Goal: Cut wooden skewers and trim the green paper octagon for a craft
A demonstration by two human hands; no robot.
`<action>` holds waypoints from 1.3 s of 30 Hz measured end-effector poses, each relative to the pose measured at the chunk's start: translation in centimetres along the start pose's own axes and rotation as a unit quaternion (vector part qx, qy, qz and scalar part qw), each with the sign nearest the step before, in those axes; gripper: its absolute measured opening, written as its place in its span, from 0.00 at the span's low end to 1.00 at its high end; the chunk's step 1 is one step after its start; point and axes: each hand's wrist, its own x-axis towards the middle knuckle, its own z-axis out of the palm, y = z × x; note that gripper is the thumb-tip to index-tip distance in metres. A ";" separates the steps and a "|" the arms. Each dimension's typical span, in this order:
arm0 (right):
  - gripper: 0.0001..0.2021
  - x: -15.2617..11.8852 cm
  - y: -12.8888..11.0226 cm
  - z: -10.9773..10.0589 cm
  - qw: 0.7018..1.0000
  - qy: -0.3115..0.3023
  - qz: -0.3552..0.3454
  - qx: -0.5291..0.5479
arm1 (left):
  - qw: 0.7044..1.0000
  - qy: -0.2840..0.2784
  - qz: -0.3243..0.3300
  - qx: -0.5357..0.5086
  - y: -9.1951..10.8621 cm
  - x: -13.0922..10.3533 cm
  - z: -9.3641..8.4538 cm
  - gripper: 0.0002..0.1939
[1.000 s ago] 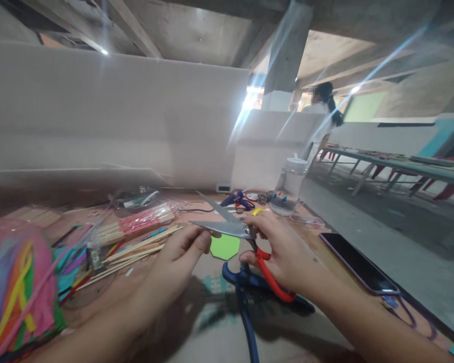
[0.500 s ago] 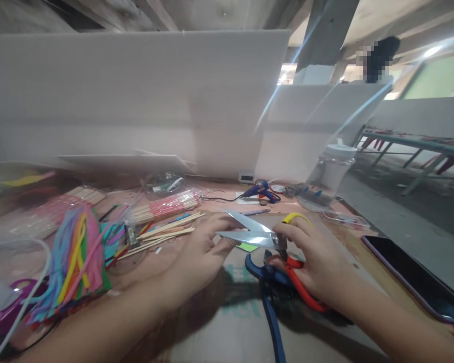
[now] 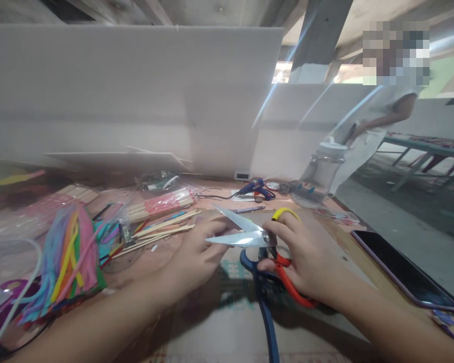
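Note:
My right hand (image 3: 306, 252) grips a pair of scissors (image 3: 245, 238) by its red and yellow handles, and the blades are spread apart, pointing left. Behind the blade tips is my left hand (image 3: 200, 252), fingers closed in a pinch. What it pinches is hidden by the blades and fingers. Under my right hand a blue-handled cutting tool (image 3: 264, 302) lies on the cardboard (image 3: 219, 327), its head partly covered. Left of my left hand are thin wooden sticks (image 3: 166, 232) and a bundle of coloured pipe cleaners (image 3: 70, 252).
A blue glue gun (image 3: 255, 189) and a clear lidded jar (image 3: 321, 171) stand towards the back. At right lies a phone (image 3: 404, 272). Wrapped sticks (image 3: 159, 204) lie at back left, before a white upright panel (image 3: 136, 101). A person (image 3: 397, 111) stands beyond the panel.
The view has shifted slightly, so the table things sit a little further left. The scissors remain open in my right hand. The person behind the panel has come further into view.

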 end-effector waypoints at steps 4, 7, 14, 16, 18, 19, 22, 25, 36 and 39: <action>0.20 -0.6 0.3 0.8 1.000 -0.008 0.017 0.022 | 0.999 -0.021 -0.033 0.007 -0.2 0.0 0.5 0.08; 0.21 -0.7 0.6 1.2 0.998 -0.026 0.032 0.045 | 0.996 -0.045 -0.074 0.007 -0.5 -0.2 0.9 0.15; 0.17 -1.6 5.6 -0.4 0.977 -0.043 0.208 -0.010 | 0.993 0.051 -0.101 -0.038 -2.5 2.3 -0.9 0.20; 0.16 -3.2 8.1 -0.1 0.968 -0.043 0.248 -0.020 | 0.988 0.061 -0.124 -0.069 -3.1 3.6 -1.1 0.23; 0.15 -4.9 9.9 0.5 0.963 -0.045 0.263 -0.032 | 0.983 0.045 -0.151 -0.099 -3.3 4.8 -0.5 0.23; 0.15 -5.6 10.5 0.9 0.962 -0.049 0.264 -0.038 | 0.980 0.037 -0.161 -0.110 -3.1 5.3 0.1 0.23; 0.16 -6.6 11.1 1.4 0.962 -0.059 0.257 -0.063 | 0.968 -0.002 -0.191 -0.163 -2.0 6.1 2.1 0.19; 0.18 -6.5 10.5 1.4 0.965 -0.083 0.237 -0.078 | 0.927 -0.075 -0.227 -0.289 -1.2 6.4 3.2 0.13; 0.23 -7.1 11.2 2.7 0.947 -0.168 0.271 -0.045 | 0.934 -0.085 -0.121 -0.325 -1.5 5.3 3.7 0.16; 0.20 -7.0 10.8 2.5 0.957 -0.159 0.235 -0.057 | 0.939 -0.080 -0.116 -0.314 -1.2 4.9 3.3 0.20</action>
